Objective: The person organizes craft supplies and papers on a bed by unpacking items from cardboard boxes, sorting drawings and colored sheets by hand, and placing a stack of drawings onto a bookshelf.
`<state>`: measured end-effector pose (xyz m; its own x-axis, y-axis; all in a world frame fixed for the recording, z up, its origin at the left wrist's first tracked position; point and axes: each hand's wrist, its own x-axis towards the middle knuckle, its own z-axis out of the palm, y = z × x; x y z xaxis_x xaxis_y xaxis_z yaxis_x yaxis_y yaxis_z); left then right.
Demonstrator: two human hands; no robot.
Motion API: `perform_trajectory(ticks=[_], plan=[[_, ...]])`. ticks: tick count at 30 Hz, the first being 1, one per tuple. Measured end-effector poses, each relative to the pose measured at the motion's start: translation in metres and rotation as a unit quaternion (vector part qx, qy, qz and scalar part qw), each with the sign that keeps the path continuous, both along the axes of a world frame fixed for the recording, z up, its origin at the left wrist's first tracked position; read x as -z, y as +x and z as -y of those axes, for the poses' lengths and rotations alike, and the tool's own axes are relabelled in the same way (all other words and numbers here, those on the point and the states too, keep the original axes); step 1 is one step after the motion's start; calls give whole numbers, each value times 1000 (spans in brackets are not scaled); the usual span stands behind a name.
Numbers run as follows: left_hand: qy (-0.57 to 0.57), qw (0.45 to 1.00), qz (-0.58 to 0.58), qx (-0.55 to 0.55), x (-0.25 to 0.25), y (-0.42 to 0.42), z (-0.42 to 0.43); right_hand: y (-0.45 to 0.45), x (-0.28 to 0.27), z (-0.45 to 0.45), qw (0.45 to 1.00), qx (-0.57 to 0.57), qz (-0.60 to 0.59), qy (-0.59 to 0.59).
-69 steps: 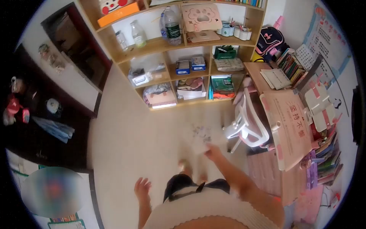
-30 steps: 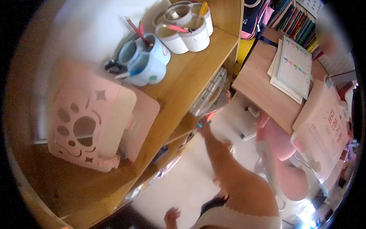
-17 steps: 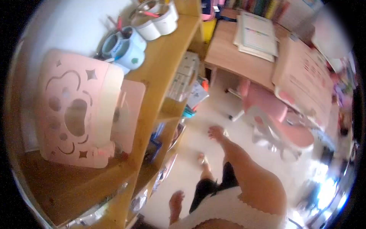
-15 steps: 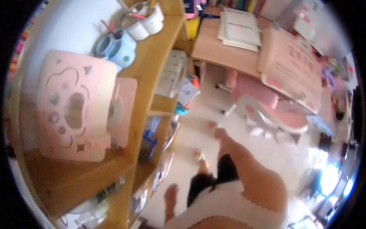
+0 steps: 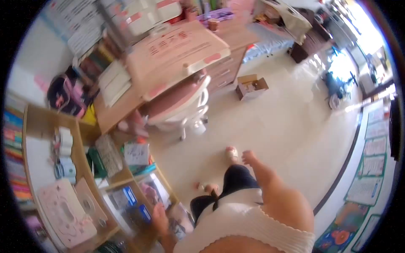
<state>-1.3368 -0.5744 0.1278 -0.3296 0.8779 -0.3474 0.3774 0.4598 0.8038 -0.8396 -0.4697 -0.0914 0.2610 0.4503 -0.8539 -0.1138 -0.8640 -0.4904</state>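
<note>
My right hand [image 5: 249,157] hangs over the pale floor at the end of the outstretched arm, beside one foot in a light sandal [image 5: 231,154]. Nothing shows in it, and its fingers look loose and apart. On the other side, my left hand [image 5: 159,214] is blurred, its fingers extended and no object visible in them. It is nearest to the wooden shelf unit [image 5: 120,184], in front of compartments with blue-labelled items [image 5: 130,195]; whether it touches them I cannot tell. A pink cut-out box [image 5: 63,211] stands on the shelf farther left.
A pink desk [image 5: 177,44] with a pink-and-white chair [image 5: 181,103] stands ahead on the left. An open cardboard box [image 5: 252,87] sits on the floor by the drawers. Along the right runs a wall with posters [image 5: 367,185]. A dark backpack [image 5: 67,95] is beside the desk.
My view has swung to the right, away from the shelf, so the desk, the cardboard box and the right wall now show. My left hand appears higher against the shelf; my feet have shifted.
</note>
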Motion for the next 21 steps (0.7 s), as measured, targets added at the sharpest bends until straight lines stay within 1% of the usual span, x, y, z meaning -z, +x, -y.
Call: perform_trajectory(ticks=[1,2,3,4,5,6,8,9,11,13,15,16,18,21], plan=[[-2,999,-12,41,-1,11,-20,1,-4,5,1000,2,0,-8],[-6,997,-25,79,-8,41,-43,16,-7,7,1000,0,1,-17],[-53,993,-29,97,-20,78,-63,42,4,15,997,41,-67,-16],[-21,995,14,98,2,88,-73,58,35,28,988,81,-130,-14],[-16,989,-19,148,2,107,-92,72,22,23,974,118,-193,-9],[-10,979,-52,196,3,132,-112,80,9,20,999,-22,-15,-39],[-1,976,-6,218,9,191,-148,124,4,17,999,-11,-18,-36],[4,973,12,229,10,216,-165,146,2,15,999,6,-10,-50],[12,949,-33,313,-9,280,-201,199,-5,0,997,43,8,-67],[2,918,-59,391,-34,332,-225,244,-8,-6,995,73,65,-37],[-16,883,-63,464,-53,367,-247,279,-15,-13,986,156,64,-6],[-13,881,-56,470,-52,376,-259,294,-19,-21,978,197,62,10],[-5,875,-44,482,-45,387,-283,311,-24,-36,972,220,78,0],[15,858,-89,505,-42,409,-340,326,-17,-61,965,253,70,-7]])
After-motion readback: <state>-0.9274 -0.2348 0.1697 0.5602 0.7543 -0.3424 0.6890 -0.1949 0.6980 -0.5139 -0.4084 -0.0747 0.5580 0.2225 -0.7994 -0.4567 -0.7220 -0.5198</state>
